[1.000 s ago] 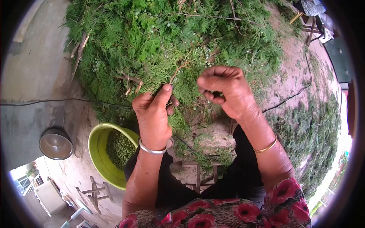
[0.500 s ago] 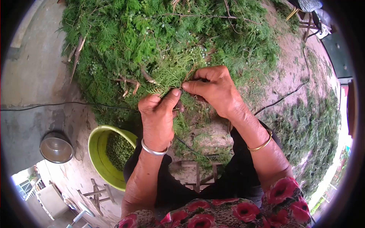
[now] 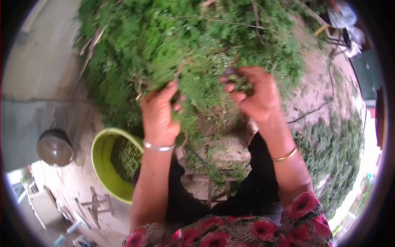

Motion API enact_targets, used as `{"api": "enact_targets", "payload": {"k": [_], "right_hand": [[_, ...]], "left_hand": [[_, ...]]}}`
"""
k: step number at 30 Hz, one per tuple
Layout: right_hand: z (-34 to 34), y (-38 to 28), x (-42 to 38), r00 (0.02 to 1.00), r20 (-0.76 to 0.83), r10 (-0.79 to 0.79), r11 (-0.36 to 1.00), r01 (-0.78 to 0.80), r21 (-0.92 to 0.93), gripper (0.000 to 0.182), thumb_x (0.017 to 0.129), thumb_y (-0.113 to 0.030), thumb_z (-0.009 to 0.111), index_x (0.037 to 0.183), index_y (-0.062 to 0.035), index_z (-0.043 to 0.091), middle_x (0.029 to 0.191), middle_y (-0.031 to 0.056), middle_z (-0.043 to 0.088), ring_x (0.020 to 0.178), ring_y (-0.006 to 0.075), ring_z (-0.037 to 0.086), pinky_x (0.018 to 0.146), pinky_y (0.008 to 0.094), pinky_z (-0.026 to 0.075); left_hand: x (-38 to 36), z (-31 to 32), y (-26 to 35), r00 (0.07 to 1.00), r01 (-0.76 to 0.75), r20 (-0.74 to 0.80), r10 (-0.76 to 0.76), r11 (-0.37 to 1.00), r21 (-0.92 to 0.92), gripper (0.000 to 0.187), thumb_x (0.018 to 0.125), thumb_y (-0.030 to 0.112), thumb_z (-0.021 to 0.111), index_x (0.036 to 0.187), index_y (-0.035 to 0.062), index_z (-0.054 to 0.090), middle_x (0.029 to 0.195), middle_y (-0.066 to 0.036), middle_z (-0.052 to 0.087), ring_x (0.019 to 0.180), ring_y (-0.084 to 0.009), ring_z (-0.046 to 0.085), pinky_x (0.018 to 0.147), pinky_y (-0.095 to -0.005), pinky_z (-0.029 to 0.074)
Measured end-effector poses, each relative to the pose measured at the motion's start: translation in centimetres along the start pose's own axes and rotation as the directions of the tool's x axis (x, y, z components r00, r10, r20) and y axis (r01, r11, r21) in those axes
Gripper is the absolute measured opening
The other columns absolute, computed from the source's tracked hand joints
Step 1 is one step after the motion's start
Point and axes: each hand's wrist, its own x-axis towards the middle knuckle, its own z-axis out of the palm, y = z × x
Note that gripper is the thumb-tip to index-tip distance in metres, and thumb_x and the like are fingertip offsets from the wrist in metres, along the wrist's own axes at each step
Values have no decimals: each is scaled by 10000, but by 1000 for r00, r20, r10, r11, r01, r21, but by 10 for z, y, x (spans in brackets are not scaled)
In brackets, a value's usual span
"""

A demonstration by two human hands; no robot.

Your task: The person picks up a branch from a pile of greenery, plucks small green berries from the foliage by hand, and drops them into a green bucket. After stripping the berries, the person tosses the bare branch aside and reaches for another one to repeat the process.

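My left hand (image 3: 160, 115) is closed around the stem of a leafy evergreen sprig (image 3: 164, 74), its frond pointing away over the pile. Motion blurs the fingertips and part of the sprig. My right hand (image 3: 263, 94) is raised to the right, apart from the left. Its fingers curl around several small green cones (image 3: 240, 84), which show between thumb and palm. Beneath both hands spreads a big heap of cut evergreen branches (image 3: 135, 45). By my left forearm stands a yellow-green bucket (image 3: 98, 158) partly filled with green cones (image 3: 126, 158).
A metal bowl (image 3: 55, 150) sits on the ground at left, with a small wooden stool (image 3: 94, 206) below it. A black cable (image 3: 310, 111) crosses the ground. More greenery (image 3: 329, 148) lies spread at right. At top right, another person (image 3: 341, 16) is partly visible.
My hands have drawn apart from where they met over the sprig. The right moved right and turned, showing the cones in it; the left shifted slightly left. The view tilted a little.
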Motion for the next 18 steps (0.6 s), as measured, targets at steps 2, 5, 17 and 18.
{"api": "enact_targets", "payload": {"k": [2, 5, 17, 18], "right_hand": [[0, -3, -6, 992, -46, -115, 993, 114, -9, 242, 850, -109, 479, 976, 96, 504, 861, 226, 586, 639, 215, 533, 450, 226, 382], [36, 13, -28, 950, -96, -298, 948, 283, -143, 289, 882, -131, 420, 995, 123, 502, 928, 221, 579, 740, 226, 546, 551, 245, 435], [185, 173, -60, 728, 638, 251, 791, 225, -568, 672, 957, -453, 257, 1297, 123, 327, 1361, 257, 353, 1250, 367, 369, 1030, 477, 329], [177, 164, -52, 747, 610, 264, 892, 51, -449, 644, 956, -410, 284, 1276, 146, 332, 1344, 291, 351, 1253, 392, 357, 1030, 487, 329]], "left_hand": [[-4, -1, -5, 1000, -8, 4, 7, 991, 134, 166, 751, 122, 665, 884, 25, 646, 817, -41, 624, 639, -133, 551, 568, -275, 412], [-6, 2, -22, 996, 31, 81, -37, 996, 78, 145, 734, 95, 657, 847, 4, 645, 810, -66, 641, 654, -155, 577, 603, -289, 437], [-17, -57, -27, 992, 7, -129, -19, 995, -96, 115, 723, 37, 677, 826, 11, 633, 768, -55, 617, 688, -154, 548, 609, -324, 443], [-13, -58, -30, 989, -2, -148, -14, 994, -105, 115, 723, 35, 678, 826, 12, 632, 766, -54, 616, 690, -154, 547, 610, -326, 443]]}}
